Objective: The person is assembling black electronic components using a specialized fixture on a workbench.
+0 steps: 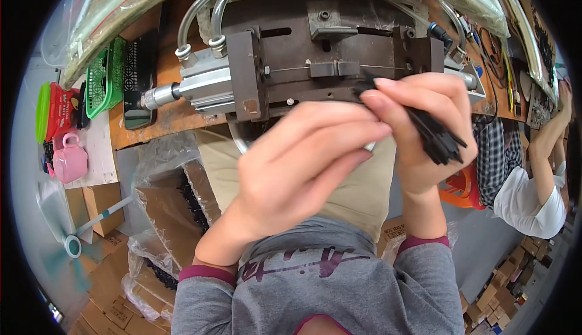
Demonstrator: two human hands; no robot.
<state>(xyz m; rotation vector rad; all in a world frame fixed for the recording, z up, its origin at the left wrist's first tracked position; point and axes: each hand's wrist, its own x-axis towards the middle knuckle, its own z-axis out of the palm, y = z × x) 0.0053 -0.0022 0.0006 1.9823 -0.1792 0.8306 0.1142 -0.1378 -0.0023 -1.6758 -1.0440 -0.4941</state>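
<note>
My right hand (433, 126) is closed around a bundle of thin black plastic strips (441, 141). Their loose ends stick out below the palm, and other dark tips (364, 86) show at the thumb and forefinger. Close beside it, my left hand (309, 153) has its fingers drawn together, tips by the right thumb. Whatever the left fingers may pinch is hidden. Just beyond both hands stands a dark metal fixture (291, 44) with two small grey blocks (334, 68) at its middle. A silver air cylinder (209, 86) is mounted on its left side.
Clear hoses (200, 14) loop over the fixture. On the left are a green basket (104, 80), a black tray (140, 62) and a pink cup (70, 159). A fan (73, 246) and open cartons (163, 214) stand lower left. Another person (527, 199) sits at right.
</note>
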